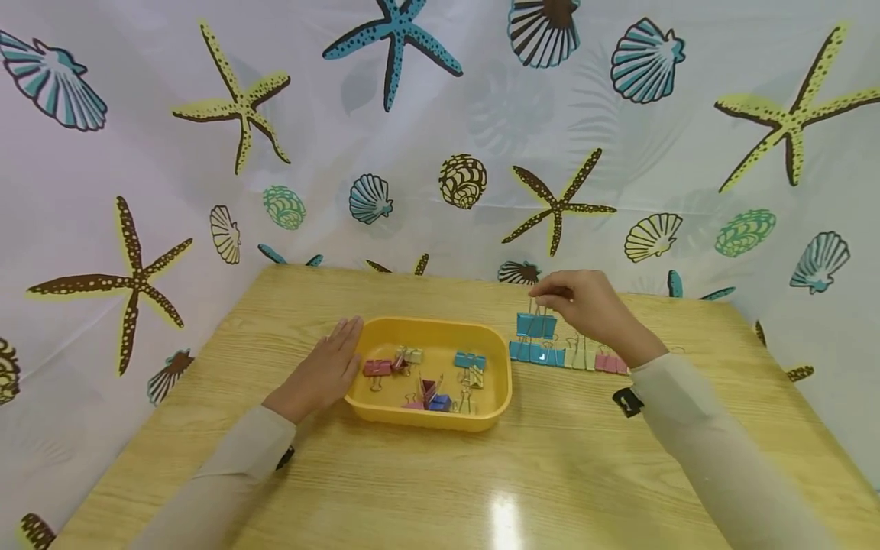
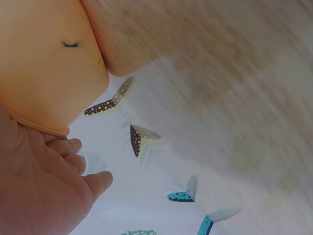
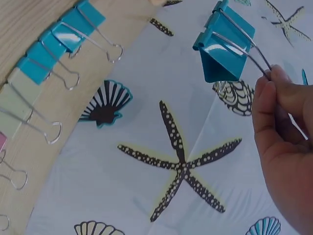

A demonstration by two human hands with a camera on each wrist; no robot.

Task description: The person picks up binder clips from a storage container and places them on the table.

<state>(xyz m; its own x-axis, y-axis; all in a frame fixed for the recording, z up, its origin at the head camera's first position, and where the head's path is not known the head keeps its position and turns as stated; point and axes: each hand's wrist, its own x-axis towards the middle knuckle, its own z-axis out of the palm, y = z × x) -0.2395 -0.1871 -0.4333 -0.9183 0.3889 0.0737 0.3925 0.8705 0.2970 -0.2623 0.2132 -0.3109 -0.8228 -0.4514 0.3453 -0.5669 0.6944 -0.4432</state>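
My right hand (image 1: 584,305) pinches the wire handle of a blue binder clip (image 1: 536,325), which hangs over the left end of a row of clips. In the right wrist view, thumb and fingertip meet on the wire of that blue clip (image 3: 226,46). The row on the table has blue clips (image 1: 538,354), a pale yellow-green clip (image 1: 580,354) and a pink clip (image 1: 610,362) side by side. My left hand (image 1: 333,359) rests with straight fingers against the left wall of a yellow tray (image 1: 429,416). Its fingers touch the tray rim (image 2: 44,128) in the left wrist view.
Inside the tray lie several loose binder clips, among them a red clip (image 1: 377,368), a dark blue clip (image 1: 440,402) and a light blue clip (image 1: 470,359). A sheet printed with shells and starfish (image 1: 412,244) hangs behind the wooden table (image 1: 385,489).
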